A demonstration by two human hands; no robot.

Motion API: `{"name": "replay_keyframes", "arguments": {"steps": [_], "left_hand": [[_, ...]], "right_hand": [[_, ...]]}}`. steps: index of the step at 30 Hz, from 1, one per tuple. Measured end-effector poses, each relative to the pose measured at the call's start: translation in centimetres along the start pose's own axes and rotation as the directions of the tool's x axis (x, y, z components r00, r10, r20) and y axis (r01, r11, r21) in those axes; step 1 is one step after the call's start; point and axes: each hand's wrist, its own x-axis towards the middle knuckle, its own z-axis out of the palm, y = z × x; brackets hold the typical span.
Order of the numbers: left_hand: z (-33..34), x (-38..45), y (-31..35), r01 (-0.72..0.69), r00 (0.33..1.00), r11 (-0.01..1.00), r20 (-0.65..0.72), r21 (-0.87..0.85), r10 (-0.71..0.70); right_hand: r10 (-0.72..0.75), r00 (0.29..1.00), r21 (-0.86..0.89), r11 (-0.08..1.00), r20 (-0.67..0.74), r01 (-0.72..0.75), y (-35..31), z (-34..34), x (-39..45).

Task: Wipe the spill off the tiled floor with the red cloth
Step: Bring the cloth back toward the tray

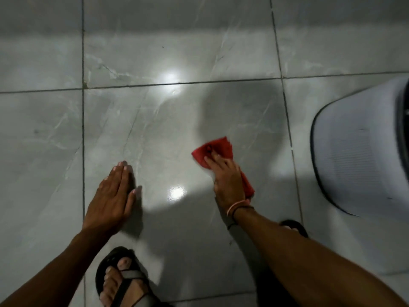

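Right hand is down on the red cloth, palm flat and fingers spread over it, pressing it against the grey tiled floor; the grip looks like a press from above, fingers not curled around the fabric. The cloth pokes out ahead of the fingertips and behind the wrist, where thin bands sit. Left hand is open, fingers straight and together, holding nothing, close to the tile. A sandalled foot stands below it. A pale ribbed object sits off to the right. Two bright reflections on the glossy tile; no clear puddle can be made out.
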Motion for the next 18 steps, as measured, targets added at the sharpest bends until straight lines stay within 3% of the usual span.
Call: {"name": "replay_keyframes", "arguments": {"steps": [2,5,7,10,15,18], "left_hand": [[-3.5,0.0,2.6,-0.039,0.999,0.999,0.015,0.014,0.038],[-8.8,-0.3,8.1,-0.137,0.990,0.990,-0.013,0.032,0.138],[-12.6,-0.2,12.1,-0.152,0.988,0.988,0.031,-0.013,0.153],[-17.2,1.5,18.9,-0.182,0.981,0.981,0.049,-0.064,0.186],[-22.8,7.0,33.5,-0.296,0.955,0.943,-0.061,-0.151,0.290],[-23.8,10.1,42.1,-0.390,0.921,0.898,-0.101,-0.204,0.377]], "right_hand": [[0.171,0.975,0.198,0.960,0.139,-0.197,-1.6,-3.0,-2.1],[0.502,0.823,0.478,0.673,0.267,-0.565,-4.0,-9.0,-4.5],[0.610,0.734,0.594,0.484,0.298,-0.643,-5.2,-14.4,-6.2],[0.640,0.702,0.715,0.328,0.313,-0.618,-6.1,-24.2,-7.6],[0.737,0.675,0.823,0.373,0.018,-0.429,-2.2,-39.7,-6.9],[0.674,0.710,0.717,0.598,-0.207,-0.358,1.8,-44.7,-5.6]]}}
